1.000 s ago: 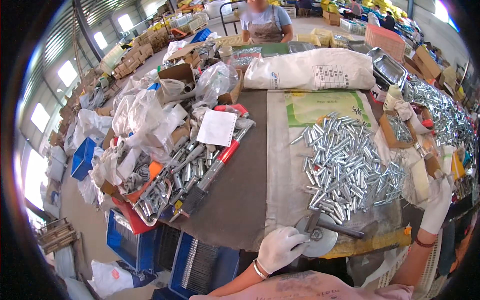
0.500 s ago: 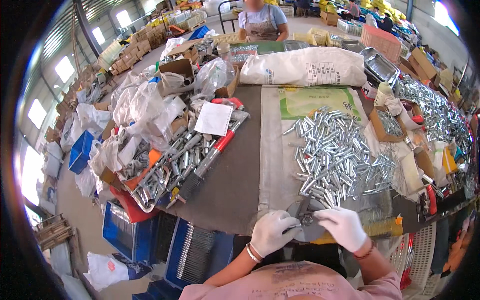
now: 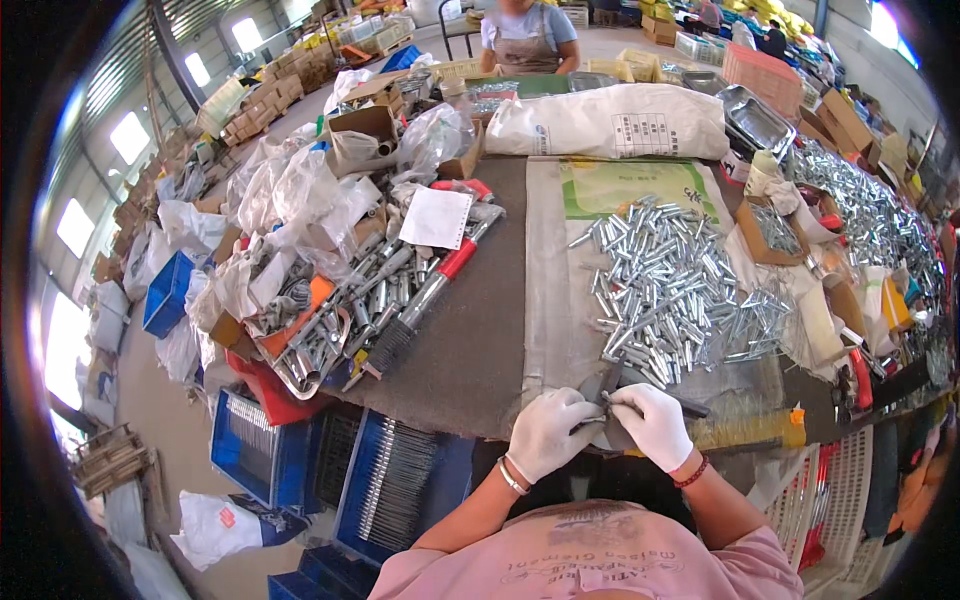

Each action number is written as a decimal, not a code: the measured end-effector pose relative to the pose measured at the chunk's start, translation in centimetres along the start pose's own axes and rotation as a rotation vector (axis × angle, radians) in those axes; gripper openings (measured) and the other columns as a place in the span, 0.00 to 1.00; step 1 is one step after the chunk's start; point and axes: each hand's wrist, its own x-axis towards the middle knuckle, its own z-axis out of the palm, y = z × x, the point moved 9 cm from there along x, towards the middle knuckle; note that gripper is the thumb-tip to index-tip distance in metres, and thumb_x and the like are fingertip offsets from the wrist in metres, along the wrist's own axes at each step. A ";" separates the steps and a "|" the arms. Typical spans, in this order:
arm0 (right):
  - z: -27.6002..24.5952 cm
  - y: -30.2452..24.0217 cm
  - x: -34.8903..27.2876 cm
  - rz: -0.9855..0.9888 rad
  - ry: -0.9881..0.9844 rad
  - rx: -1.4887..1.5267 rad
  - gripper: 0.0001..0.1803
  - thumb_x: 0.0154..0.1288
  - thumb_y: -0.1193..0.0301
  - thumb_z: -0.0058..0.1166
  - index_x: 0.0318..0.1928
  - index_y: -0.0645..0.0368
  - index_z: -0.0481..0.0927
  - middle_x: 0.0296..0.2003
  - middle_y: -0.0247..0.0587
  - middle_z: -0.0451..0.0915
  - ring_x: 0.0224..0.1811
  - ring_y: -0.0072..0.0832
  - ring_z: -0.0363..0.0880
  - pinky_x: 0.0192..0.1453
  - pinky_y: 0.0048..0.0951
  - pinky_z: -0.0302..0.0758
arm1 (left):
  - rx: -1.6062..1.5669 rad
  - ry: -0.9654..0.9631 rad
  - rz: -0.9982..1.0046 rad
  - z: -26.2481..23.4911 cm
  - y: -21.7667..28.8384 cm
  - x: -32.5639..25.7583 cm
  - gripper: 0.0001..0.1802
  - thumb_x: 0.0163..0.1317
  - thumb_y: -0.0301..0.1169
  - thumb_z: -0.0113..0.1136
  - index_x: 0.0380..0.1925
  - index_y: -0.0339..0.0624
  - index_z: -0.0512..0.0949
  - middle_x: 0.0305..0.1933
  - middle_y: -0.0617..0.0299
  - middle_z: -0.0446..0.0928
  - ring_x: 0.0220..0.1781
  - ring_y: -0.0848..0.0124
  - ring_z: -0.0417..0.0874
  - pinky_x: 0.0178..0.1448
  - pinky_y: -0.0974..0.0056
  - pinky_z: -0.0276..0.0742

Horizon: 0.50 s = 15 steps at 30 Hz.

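Both gloved hands pinched shut on 1 small dark metal part (image 3: 604, 392) at the near table edge, left hand (image 3: 548, 433) gripping from the left, right hand (image 3: 655, 425) closed over it from the right, fingertips meeting on top. Part sits just in front of the pile of silver metal pins (image 3: 668, 283) spread on the pale sack (image 3: 560, 300), touching its nearest strays.

Risks, as judged:
- Part held right over the table edge, so a slip probably drops it to the blue crates (image 3: 400, 490) below.
- Gloves likely dull the feel; a small pin between fingertips could twist or pop out.
- Loose pins lie close to the wrists; a sweep of the forearm could scatter them off the sack.

Hard to read:
- Shape of the dark part mostly covered by both hands; cannot tell whether 1 piece or 2 being joined.
- Cannot tell whether a silver pin is held with it.
- Fisheye bends table edges; right side clutter cut off at the rim.
- Red-handled tools (image 3: 455, 262) and bagged parts (image 3: 300, 200) at left well apart, untouched.
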 end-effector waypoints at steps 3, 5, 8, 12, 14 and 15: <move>0.0 0.1 -0.1 -0.009 0.013 0.001 0.08 0.65 0.75 0.66 0.44 0.60 0.88 0.41 0.46 0.88 0.44 0.43 0.88 0.50 0.36 0.83 | 0.002 -0.003 -0.002 0.0 0.1 0.0 0.14 0.52 0.33 0.77 0.40 0.47 0.88 0.40 0.57 0.83 0.45 0.54 0.85 0.48 0.54 0.81; 0.0 0.2 -0.1 -0.014 0.018 -0.001 0.08 0.65 0.75 0.66 0.44 0.60 0.88 0.41 0.46 0.88 0.44 0.43 0.88 0.50 0.36 0.83 | 0.007 -0.004 -0.003 0.0 0.2 0.0 0.14 0.52 0.33 0.77 0.40 0.47 0.88 0.40 0.57 0.83 0.45 0.54 0.85 0.49 0.54 0.81; 0.0 0.1 -0.2 -0.015 0.026 0.002 0.08 0.65 0.75 0.66 0.44 0.60 0.88 0.41 0.46 0.88 0.45 0.43 0.88 0.50 0.36 0.83 | 0.014 -0.005 -0.014 0.0 0.1 -0.1 0.14 0.52 0.33 0.77 0.39 0.47 0.88 0.40 0.57 0.83 0.44 0.54 0.85 0.48 0.54 0.81; -0.1 -0.1 -0.2 -0.030 0.041 0.017 0.08 0.64 0.77 0.66 0.43 0.63 0.88 0.39 0.46 0.87 0.42 0.41 0.88 0.48 0.35 0.81 | 0.006 0.000 -0.005 0.1 0.0 -0.1 0.13 0.52 0.33 0.77 0.39 0.46 0.88 0.40 0.57 0.83 0.44 0.54 0.85 0.48 0.53 0.81; -0.1 -0.1 -0.2 -0.031 0.043 0.019 0.08 0.64 0.77 0.66 0.43 0.63 0.88 0.39 0.46 0.87 0.42 0.41 0.88 0.48 0.35 0.81 | 0.012 -0.002 -0.009 0.1 0.0 -0.1 0.13 0.52 0.33 0.77 0.39 0.46 0.88 0.40 0.56 0.83 0.44 0.53 0.85 0.48 0.53 0.81; -0.1 -0.1 -0.2 -0.034 0.044 0.020 0.08 0.64 0.77 0.66 0.44 0.63 0.88 0.39 0.46 0.87 0.42 0.41 0.88 0.48 0.35 0.81 | 0.012 0.006 0.005 0.1 0.1 -0.1 0.12 0.54 0.33 0.76 0.39 0.47 0.88 0.40 0.57 0.82 0.43 0.54 0.84 0.47 0.53 0.81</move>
